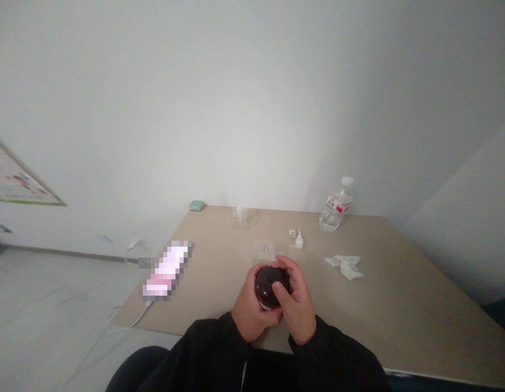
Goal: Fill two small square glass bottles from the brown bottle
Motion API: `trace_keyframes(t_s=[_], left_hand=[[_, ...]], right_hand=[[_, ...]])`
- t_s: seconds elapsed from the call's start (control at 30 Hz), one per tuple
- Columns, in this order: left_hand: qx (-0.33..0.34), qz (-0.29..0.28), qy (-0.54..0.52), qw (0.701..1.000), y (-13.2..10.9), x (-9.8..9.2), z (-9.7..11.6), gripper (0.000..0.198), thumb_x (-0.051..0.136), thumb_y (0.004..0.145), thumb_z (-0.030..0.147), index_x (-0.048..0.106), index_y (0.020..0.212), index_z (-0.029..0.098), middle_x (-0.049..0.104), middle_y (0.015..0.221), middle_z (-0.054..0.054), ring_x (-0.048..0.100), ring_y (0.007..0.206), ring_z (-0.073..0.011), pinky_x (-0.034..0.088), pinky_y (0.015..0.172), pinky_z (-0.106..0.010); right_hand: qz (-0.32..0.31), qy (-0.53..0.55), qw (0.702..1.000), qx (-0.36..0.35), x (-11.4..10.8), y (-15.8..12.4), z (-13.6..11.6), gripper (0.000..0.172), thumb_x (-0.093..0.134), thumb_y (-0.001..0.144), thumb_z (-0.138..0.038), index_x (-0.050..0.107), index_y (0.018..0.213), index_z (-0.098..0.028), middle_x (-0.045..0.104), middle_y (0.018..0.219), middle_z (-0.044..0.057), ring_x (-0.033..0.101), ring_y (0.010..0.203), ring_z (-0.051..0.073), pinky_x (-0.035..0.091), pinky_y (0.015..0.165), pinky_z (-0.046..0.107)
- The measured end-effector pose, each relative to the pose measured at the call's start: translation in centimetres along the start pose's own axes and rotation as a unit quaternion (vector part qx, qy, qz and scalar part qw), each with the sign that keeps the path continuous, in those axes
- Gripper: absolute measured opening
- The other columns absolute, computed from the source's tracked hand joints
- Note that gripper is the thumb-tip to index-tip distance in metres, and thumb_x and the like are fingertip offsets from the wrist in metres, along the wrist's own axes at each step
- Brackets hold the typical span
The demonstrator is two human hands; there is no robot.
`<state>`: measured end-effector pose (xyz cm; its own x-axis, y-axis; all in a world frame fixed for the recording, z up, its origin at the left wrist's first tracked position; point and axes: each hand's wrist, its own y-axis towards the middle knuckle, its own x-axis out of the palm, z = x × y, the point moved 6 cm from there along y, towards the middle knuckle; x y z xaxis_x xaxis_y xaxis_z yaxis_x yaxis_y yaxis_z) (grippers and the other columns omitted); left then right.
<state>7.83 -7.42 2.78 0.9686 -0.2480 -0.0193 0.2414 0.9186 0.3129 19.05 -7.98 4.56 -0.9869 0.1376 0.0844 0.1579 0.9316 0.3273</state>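
Note:
A round, glossy dark brown jar (267, 283) is held between both hands near the front edge of the table. My left hand (250, 307) wraps its left side and underside, fingers closed. From the right, my right hand (295, 299) curls around the jar, its thumb lying on the dark top. A strip of white shows low on the jar; the rest is covered by the fingers. Just beyond the hands lies a clear, square-looking plastic piece (263, 250). Farther off are a white pump head (299, 239) and a small white piece (292, 233).
A clear container with a white top (239, 216) stands near the wall. At the back right is a water bottle (337, 207); a crumpled tissue (347, 267) lies nearer. On the left are a blurred phone (166, 270), its white cable (133, 325) and a small green case (196, 205).

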Motion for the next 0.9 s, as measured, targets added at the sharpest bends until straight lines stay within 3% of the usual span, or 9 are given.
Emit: trace_keyframes(t_s=[0.17,0.33,0.5,0.67,0.83,0.9], left_hand=[[0.01,0.003,0.006,1.0,0.0,0.0,0.1,0.077,0.072,0.058,0.012,0.038,0.127,0.017,0.054,0.126,-0.012,0.056,0.116,-0.0286,0.043,0.103,-0.044],[0.01,-0.007,-0.012,1.0,-0.1,0.0,-0.2,0.076,0.071,0.061,0.011,0.037,0.128,0.019,0.055,0.125,-0.011,0.057,0.113,-0.0276,0.046,0.101,-0.043],[0.017,-0.006,-0.007,1.0,0.0,-0.1,-0.1,0.077,0.071,0.06,0.009,0.037,0.129,0.02,0.054,0.126,-0.01,0.056,0.116,-0.0275,0.044,0.103,-0.042],[0.015,-0.01,-0.01,1.0,0.0,-0.2,0.0,0.077,0.073,0.06,0.011,0.038,0.128,0.019,0.054,0.126,-0.009,0.055,0.116,-0.0277,0.042,0.104,-0.042],[0.006,-0.014,0.008,1.0,-0.2,-0.4,-0.6,0.08,0.075,0.06,0.015,0.035,0.13,0.019,0.055,0.124,-0.01,0.056,0.114,-0.0275,0.041,0.104,-0.043],[0.006,-0.015,0.012,1.0,-0.3,-0.4,-0.9,0.082,0.076,0.061,0.017,0.035,0.131,0.018,0.055,0.124,-0.011,0.056,0.114,-0.0279,0.041,0.105,-0.044]], right_hand=[[0.014,0.027,0.999,0.029,-0.1,-0.2,0.2,0.038,0.045,0.092,-0.052,0.058,0.115,-0.026,0.064,0.105,0.006,0.06,0.101,0.022,0.047,0.095,0.039],[-0.036,0.014,0.999,-0.021,0.1,-0.2,-0.3,0.045,0.066,0.08,-0.047,0.054,0.118,-0.027,0.062,0.109,0.005,0.059,0.104,0.023,0.046,0.095,0.038],[-0.035,-0.03,0.998,-0.043,0.1,0.1,-0.5,0.025,0.064,0.083,-0.038,0.058,0.103,-0.025,0.061,0.104,0.005,0.058,0.1,0.022,0.046,0.093,0.038],[-0.032,-0.021,0.999,-0.036,0.4,0.4,-1.4,0.022,0.062,0.083,-0.038,0.059,0.101,-0.025,0.064,0.098,0.004,0.061,0.093,0.021,0.049,0.086,0.036],[0.029,-0.038,0.995,-0.09,-2.7,2.7,-3.8,0.02,0.062,0.083,-0.038,0.059,0.097,-0.023,0.068,0.101,0.007,0.063,0.097,0.022,0.047,0.09,0.038],[0.023,-0.088,0.994,-0.057,-4.7,4.7,-3.4,0.02,0.064,0.08,-0.037,0.056,0.092,-0.023,0.07,0.097,0.007,0.065,0.091,0.022,0.048,0.087,0.038]])
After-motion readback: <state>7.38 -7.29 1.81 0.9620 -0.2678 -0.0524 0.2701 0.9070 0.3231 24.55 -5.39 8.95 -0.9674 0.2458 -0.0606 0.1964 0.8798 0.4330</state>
